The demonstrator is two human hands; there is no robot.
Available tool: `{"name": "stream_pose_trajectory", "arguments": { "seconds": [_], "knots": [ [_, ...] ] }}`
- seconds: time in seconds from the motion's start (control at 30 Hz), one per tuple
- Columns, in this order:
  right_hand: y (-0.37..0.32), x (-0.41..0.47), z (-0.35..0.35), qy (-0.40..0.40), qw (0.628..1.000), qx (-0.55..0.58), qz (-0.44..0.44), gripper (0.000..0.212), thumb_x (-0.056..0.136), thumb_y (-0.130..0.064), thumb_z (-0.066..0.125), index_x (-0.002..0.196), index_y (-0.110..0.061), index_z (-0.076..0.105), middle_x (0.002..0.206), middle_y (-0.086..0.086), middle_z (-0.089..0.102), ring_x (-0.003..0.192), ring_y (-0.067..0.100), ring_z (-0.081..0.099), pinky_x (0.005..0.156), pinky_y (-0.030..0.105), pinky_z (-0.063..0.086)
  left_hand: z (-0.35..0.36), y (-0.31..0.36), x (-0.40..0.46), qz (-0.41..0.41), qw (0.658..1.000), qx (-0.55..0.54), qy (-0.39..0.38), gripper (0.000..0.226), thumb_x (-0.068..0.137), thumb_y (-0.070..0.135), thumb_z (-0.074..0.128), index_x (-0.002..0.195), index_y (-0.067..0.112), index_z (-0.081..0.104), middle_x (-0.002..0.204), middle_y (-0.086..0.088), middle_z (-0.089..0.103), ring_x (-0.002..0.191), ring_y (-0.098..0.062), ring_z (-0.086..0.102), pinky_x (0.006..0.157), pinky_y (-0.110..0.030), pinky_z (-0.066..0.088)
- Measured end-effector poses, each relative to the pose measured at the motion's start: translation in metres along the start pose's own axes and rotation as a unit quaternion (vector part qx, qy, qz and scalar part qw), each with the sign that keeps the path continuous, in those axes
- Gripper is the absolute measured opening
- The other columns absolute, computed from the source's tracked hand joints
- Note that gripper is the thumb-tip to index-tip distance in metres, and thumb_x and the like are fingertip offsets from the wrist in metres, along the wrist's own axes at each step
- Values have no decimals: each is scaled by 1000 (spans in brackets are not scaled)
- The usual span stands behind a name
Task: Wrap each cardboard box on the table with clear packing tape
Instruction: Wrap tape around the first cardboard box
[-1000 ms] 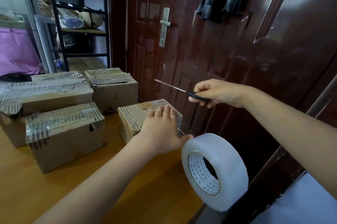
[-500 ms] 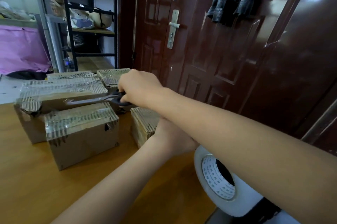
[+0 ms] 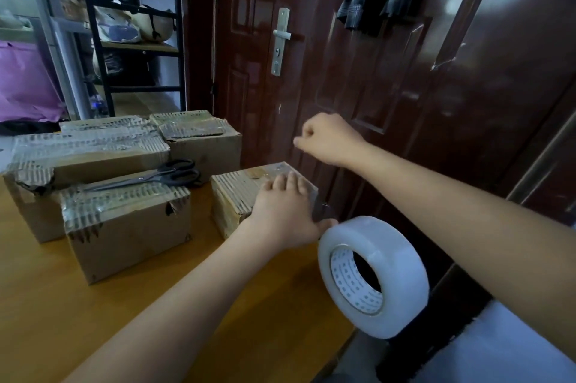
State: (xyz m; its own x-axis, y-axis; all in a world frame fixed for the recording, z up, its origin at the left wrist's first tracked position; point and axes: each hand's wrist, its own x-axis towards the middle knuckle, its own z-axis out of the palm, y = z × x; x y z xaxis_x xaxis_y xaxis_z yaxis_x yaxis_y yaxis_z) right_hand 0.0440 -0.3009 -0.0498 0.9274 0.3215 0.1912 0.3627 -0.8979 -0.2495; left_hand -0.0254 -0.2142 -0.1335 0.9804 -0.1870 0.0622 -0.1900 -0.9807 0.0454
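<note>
- The black-handled scissors, which the right hand held a second ago, now lie on top of the nearer taped brown cardboard box at the left of the wooden counter, blades pointing left.
- That right hand has come away and hangs in the air before the dark red door, well apart from every box; its fingers are curled in loosely and hold nothing that can be seen.
- The left hand stays flat on the small corrugated cardboard box at the counter's right edge, fingers straight on its top, thumb down the near side towards the tape.
- The large roll of clear packing tape hangs just beside that hand, past the counter's edge; whether a strip joins it to the box cannot be told.
- Judgement: with the scissors set down, the cut is likely done, and the loose end on the small box now wants smoothing down.
- The three boxes behind look taped already.
</note>
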Motion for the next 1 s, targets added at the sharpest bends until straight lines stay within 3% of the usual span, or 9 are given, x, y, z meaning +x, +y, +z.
{"name": "stream_pose_trajectory", "arguments": {
  "seconds": [0.17,0.23,0.3,0.37,0.43,0.53,0.67,0.8,1.0],
  "knots": [
    [56,-42,14,-182,950,127,220,25,92,-30,58,86,-6,61,79,7,61,60,18,55,53,23,43,0,0,0,9,1000,11,-7,97,90,73,27,154,3,7,162,-16,8,149,-30,7,119,-44,12],
    [57,-51,20,-237,934,159,215,27,90,-32,61,89,-6,66,82,8,63,61,18,55,55,25,43,3,-2,2,10,1000,6,1,98,89,74,27,154,4,8,162,-15,9,149,-29,8,119,-44,13],
    [52,-56,22,-253,938,147,186,25,86,-31,65,70,-12,65,69,6,59,56,17,49,59,29,38,2,-2,2,18,1000,-1,11,98,88,75,28,154,5,11,162,-13,12,149,-28,10,119,-44,15],
    [45,-58,22,-249,947,112,170,28,83,-31,68,62,-14,59,63,4,53,61,18,44,64,32,35,1,-5,4,27,999,-17,6,99,86,77,32,154,7,16,161,-10,17,148,-26,15,117,-43,20],
    [42,-60,23,-234,951,122,163,16,84,-23,69,76,-10,63,73,8,52,71,20,45,68,32,34,-2,-9,6,27,999,-39,-1,93,86,75,38,152,11,25,158,-8,26,145,-25,25,112,-40,27],
    [45,-63,26,-213,954,152,147,18,85,-19,71,89,-1,72,82,13,60,77,22,51,72,33,41,-8,-21,11,16,997,-72,18,56,98,56,37,139,20,49,143,-7,50,128,-26,49,100,-37,42],
    [48,-67,26,-185,959,177,124,13,84,-15,74,71,-13,73,81,11,69,76,21,60,78,34,50,-3,-18,16,-36,987,-117,108,34,97,48,46,113,29,68,114,1,66,104,-20,60,81,-32,46],
    [46,-76,19,-174,963,172,109,3,82,-14,76,83,-11,77,72,4,69,71,14,63,69,24,49,10,-10,20,-49,978,-47,195,31,92,47,51,106,24,67,112,4,63,108,-18,55,85,-36,42],
    [53,-87,16,-141,973,167,79,6,82,-15,76,77,-17,78,80,4,74,85,19,70,80,31,56,14,-13,18,-15,980,-10,197,29,93,42,54,113,23,60,121,3,61,115,-20,52,90,-39,44]
  ]
}}
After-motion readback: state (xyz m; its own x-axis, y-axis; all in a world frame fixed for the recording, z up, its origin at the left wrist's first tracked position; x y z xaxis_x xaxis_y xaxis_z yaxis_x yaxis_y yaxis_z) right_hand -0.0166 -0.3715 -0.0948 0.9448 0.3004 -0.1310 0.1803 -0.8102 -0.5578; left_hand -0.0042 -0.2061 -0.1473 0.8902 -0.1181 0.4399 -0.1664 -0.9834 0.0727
